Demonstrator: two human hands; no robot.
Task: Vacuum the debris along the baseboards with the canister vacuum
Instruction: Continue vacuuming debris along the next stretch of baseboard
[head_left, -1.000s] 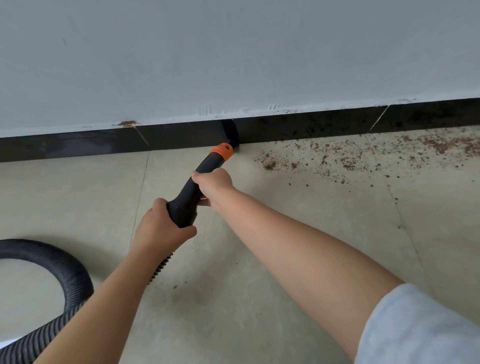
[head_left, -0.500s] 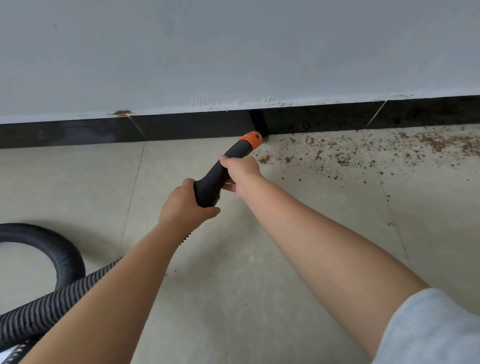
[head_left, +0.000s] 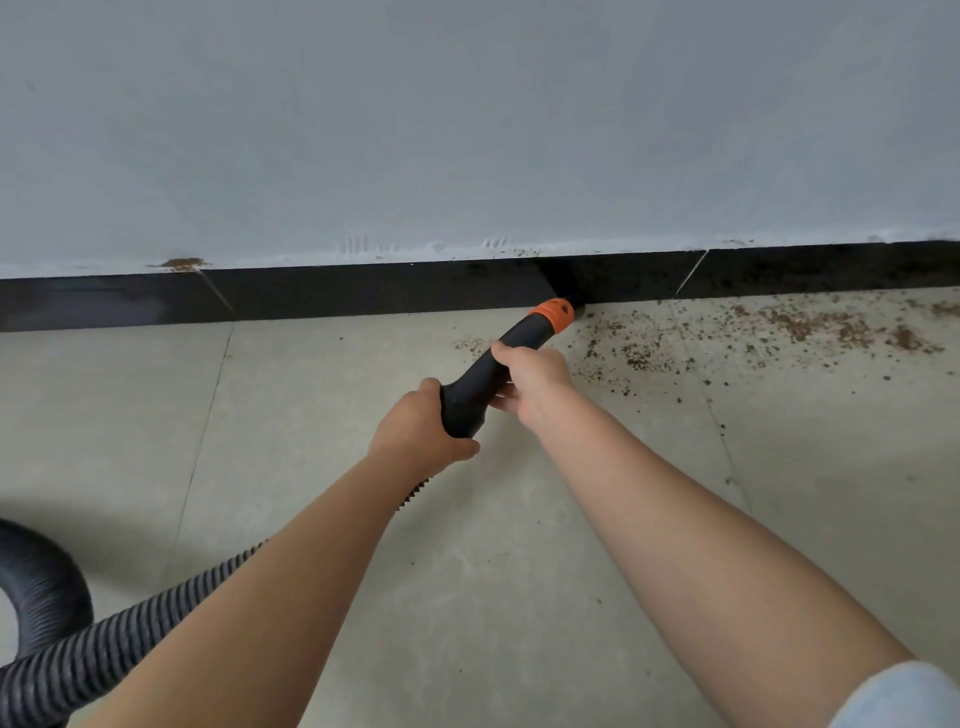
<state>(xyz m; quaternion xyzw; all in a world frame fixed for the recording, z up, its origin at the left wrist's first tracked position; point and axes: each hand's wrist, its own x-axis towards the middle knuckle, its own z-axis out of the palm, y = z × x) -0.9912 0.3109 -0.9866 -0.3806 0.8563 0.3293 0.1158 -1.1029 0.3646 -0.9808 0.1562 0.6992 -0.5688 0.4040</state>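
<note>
Both hands are wrapping the black plastic vacuum wand with the orange collar (head_left: 498, 369): the left hand (head_left: 418, 431) is curling round the flared rear end where the black ribbed flexible hose (head_left: 119, 649) joins, and the right hand (head_left: 530, 382) is curling round the shaft nearer the collar. The wand's tip is sitting at the foot of the glossy black baseboard (head_left: 363, 291), where the nozzle is merging with the dark surface and cannot be made out clearly. Progress judgement: the pale tiled floor (head_left: 311, 395) along the baseboard on the hose side of the wand is showing almost no grit, so that stretch is looking done. The scattered brown crumb debris (head_left: 789, 332) is lying beyond the wand on the far side from the hose, in a band beside the baseboard running toward the frame edge; a few specks are also sitting close to the right hand. A brown smear on the baseboard's top edge, over on the hose side, is also remaining. Roughly half the visible run is looking left to do. Against the frame a second ago, the wand tip is standing further along the baseboard, now at the near edge of the debris patch, and the hose loop is trailing further behind.
</note>
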